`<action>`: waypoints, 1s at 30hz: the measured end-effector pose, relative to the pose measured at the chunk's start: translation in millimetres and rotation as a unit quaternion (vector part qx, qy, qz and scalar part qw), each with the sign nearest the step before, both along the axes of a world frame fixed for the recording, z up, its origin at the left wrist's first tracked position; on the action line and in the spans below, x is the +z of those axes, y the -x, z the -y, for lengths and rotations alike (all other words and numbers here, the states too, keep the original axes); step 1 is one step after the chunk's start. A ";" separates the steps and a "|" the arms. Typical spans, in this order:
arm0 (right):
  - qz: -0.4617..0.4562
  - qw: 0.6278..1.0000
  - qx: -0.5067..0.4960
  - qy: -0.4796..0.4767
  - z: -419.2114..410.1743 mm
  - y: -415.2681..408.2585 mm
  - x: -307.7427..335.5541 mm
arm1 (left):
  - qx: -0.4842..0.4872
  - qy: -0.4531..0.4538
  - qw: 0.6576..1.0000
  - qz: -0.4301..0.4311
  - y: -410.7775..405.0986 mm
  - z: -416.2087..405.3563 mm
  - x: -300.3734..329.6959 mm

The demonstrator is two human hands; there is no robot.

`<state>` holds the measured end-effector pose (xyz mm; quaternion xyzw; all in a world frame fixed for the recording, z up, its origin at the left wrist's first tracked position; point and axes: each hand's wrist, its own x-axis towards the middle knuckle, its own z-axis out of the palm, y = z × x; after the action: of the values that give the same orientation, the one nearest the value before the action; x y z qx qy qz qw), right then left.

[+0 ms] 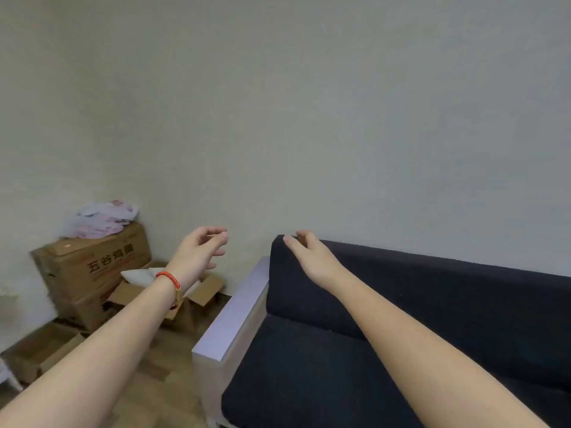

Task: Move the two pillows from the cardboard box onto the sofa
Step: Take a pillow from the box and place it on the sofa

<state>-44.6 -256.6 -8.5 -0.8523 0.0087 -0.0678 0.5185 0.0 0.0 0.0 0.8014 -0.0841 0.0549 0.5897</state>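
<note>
While both arms reach out bare in front of me, I see my left hand point(197, 251) loosely curled with fingers apart, holding nothing, a red bracelet point(169, 278) on its wrist. Just below and behind that wrist, a white pillow point(139, 277) pokes out of the open cardboard box point(200, 293). My right hand point(310, 256) hangs relaxed and empty over the corner of the dark sofa point(432, 304) backrest.

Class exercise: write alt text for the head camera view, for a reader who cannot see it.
Two bare arms reach forward, the empty left hand and right hand open, above a dark fabric sofa with nothing on its seat. Left of the sofa, a white pillow lies in an open cardboard box beside stacked brown cartons.
</note>
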 end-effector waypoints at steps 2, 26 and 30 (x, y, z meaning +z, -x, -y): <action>-0.001 1.000 0.021 -0.008 -21.3 -20.4 -6.2 | 0.030 0.004 1.000 -0.004 -6.2 -23.7 -5.6; -0.037 0.990 0.134 -0.011 -347.5 -402.5 -77.3 | 0.125 -0.028 0.985 -0.114 -317.2 -362.2 -76.2; -0.058 0.990 0.128 -0.008 -379.0 -485.7 -99.8 | 0.126 -0.036 0.983 -0.131 -397.7 -391.9 -99.2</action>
<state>441.1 122.4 -108.3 -0.8447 -0.0696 0.0483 0.5285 397.7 391.9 -99.2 0.8267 0.0939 0.0202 0.5544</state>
